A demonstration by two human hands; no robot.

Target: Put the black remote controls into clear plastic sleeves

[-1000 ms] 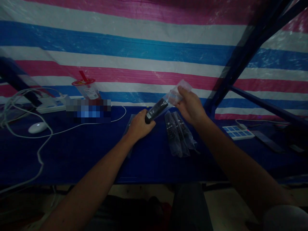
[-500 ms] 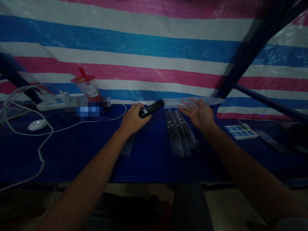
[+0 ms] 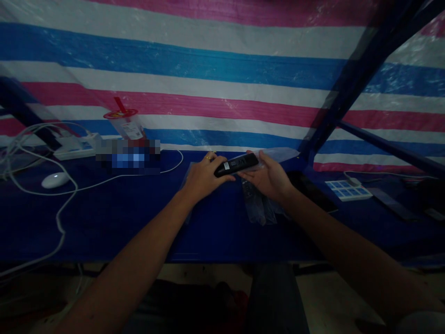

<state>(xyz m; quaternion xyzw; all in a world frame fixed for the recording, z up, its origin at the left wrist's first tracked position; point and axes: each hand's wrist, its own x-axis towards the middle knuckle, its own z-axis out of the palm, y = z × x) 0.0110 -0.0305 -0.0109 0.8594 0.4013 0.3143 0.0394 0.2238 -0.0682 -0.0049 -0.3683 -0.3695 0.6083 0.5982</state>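
Observation:
My left hand (image 3: pixel 205 178) is closed around one end of a black remote control (image 3: pixel 239 164), its back with a small white label turned up. The remote's other end reaches my right hand (image 3: pixel 271 178), at the opening of a clear plastic bag (image 3: pixel 283 154). My right fingers and thumb grip that bag near the remote's tip; how far the remote is inside it I cannot tell. Below my right hand lie several bagged dark remotes (image 3: pixel 259 206), partly covered by it. Another clear plastic sleeve (image 3: pixel 189 171) shows behind my left wrist.
On the blue table (image 3: pixel 215 232) at left are a white mouse (image 3: pixel 54 180), looped white cable (image 3: pixel 57 218), a power strip (image 3: pixel 74 149) and a red-lidded cup (image 3: pixel 127 125). Rightward lie a dark flat panel (image 3: pixel 314 192) and a white-and-blue block (image 3: pixel 348 190). A striped sheet (image 3: pixel 222 69) hangs behind.
My left hand has carried the remote control right to the bag's opening. My right hand has come left and lower with the bag, and its spread fingers have closed in.

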